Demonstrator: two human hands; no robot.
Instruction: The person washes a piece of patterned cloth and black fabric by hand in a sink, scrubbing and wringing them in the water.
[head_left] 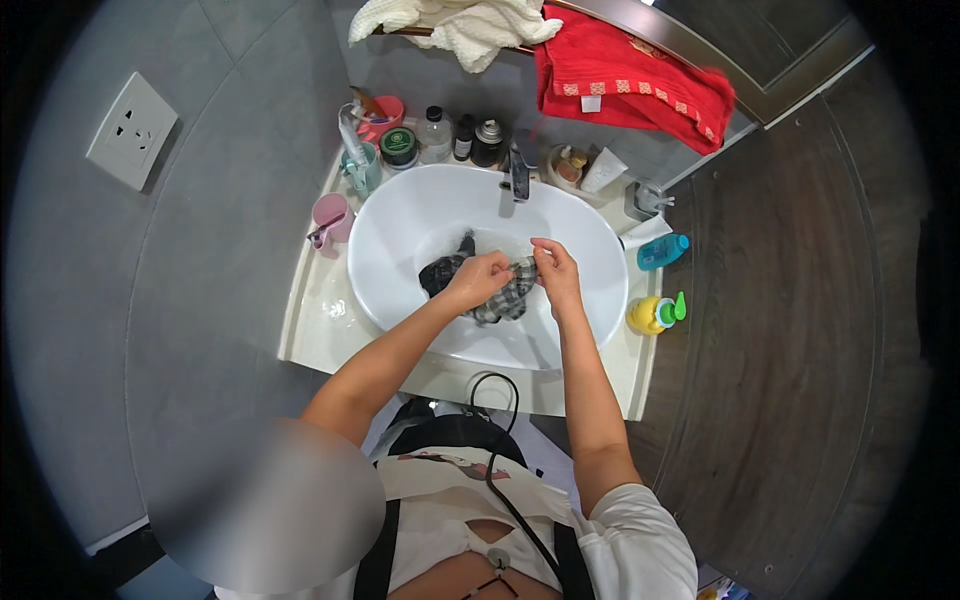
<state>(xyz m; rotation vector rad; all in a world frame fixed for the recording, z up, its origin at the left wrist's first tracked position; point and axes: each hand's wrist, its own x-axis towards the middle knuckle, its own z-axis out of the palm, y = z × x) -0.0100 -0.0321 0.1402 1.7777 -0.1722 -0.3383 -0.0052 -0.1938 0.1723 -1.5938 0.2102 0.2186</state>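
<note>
A grey-and-black plaid cloth (508, 298) is held up, bunched, over the white oval basin (385, 220). My left hand (480, 279) is closed, its fingers gripping the cloth's upper left part. Thumb and fingers of my right hand (557, 272) pinch the same cloth's right edge; the pinched bit is mostly hidden by the fingers. A darker, wet-looking bundle of cloth (438, 274) lies in the basin left of my left hand, and I cannot tell whether it is part of the plaid piece. The black faucet (519, 175) stands at the basin's far rim.
Along the counter (325, 335) stand a pink mug (331, 218), a teal cup (362, 170), a green-lidded jar (399, 147) and several bottles. A blue bottle (662, 252) and a yellow pump bottle (652, 315) sit right of the basin. Above hangs a red towel (630, 85).
</note>
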